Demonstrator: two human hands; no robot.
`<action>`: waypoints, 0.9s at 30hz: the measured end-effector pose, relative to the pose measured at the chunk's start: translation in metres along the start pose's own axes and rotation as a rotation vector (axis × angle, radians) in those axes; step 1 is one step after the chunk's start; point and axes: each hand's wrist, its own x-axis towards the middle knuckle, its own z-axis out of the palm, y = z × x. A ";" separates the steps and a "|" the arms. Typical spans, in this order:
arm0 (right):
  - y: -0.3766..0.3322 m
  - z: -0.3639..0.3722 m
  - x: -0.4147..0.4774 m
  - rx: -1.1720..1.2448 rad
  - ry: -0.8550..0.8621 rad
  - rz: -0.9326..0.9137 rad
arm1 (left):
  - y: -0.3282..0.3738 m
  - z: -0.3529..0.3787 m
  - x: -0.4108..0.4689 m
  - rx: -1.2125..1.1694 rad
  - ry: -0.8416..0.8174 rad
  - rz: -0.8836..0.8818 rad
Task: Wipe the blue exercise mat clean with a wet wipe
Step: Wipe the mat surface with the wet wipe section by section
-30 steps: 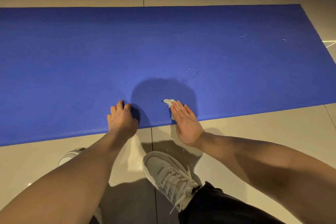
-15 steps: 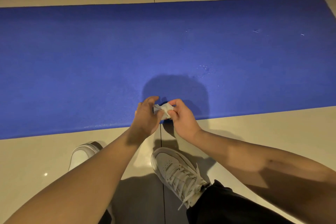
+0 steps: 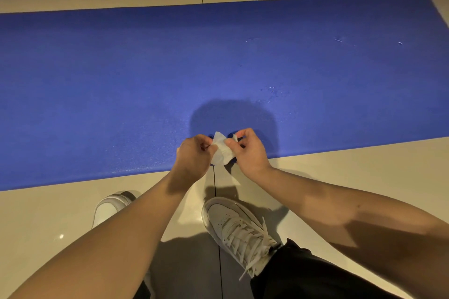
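The blue exercise mat (image 3: 145, 85) lies flat across the pale glossy floor tiles (image 3: 340, 160), a long rectangle with a fine pebbled foam grain, and it carries a few small whitish flecks (image 3: 339, 39) toward its far right and a scatter of tiny droplets (image 3: 271, 89) near the middle. Over its near edge the left hand (image 3: 193, 153) and the right hand (image 3: 250, 149) both pinch a small, crumpled white wet wipe (image 3: 222, 149) between them, thin and creased, held just above the mat. Below are two white lace-up sneakers (image 3: 233, 226) with perforated toes and a black trouser leg (image 3: 303, 274); no writing or brand can be read anywhere.
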 end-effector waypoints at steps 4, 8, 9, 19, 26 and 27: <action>-0.002 0.003 0.001 0.072 0.046 0.045 | 0.008 0.002 0.003 -0.036 0.009 0.017; -0.008 0.007 -0.003 0.206 0.002 0.082 | 0.016 0.004 0.005 -0.075 0.015 0.050; -0.010 0.007 -0.003 0.247 -0.014 0.094 | 0.017 0.004 0.005 -0.096 0.015 0.053; 0.001 -0.017 0.026 -0.114 0.165 -0.040 | 0.014 0.010 0.018 -0.059 0.060 0.036; 0.018 -0.025 0.022 -0.460 0.056 -0.325 | -0.003 0.006 0.023 0.459 0.045 0.123; 0.022 -0.019 0.018 -0.563 -0.015 -0.393 | -0.005 0.005 0.024 0.542 0.027 0.113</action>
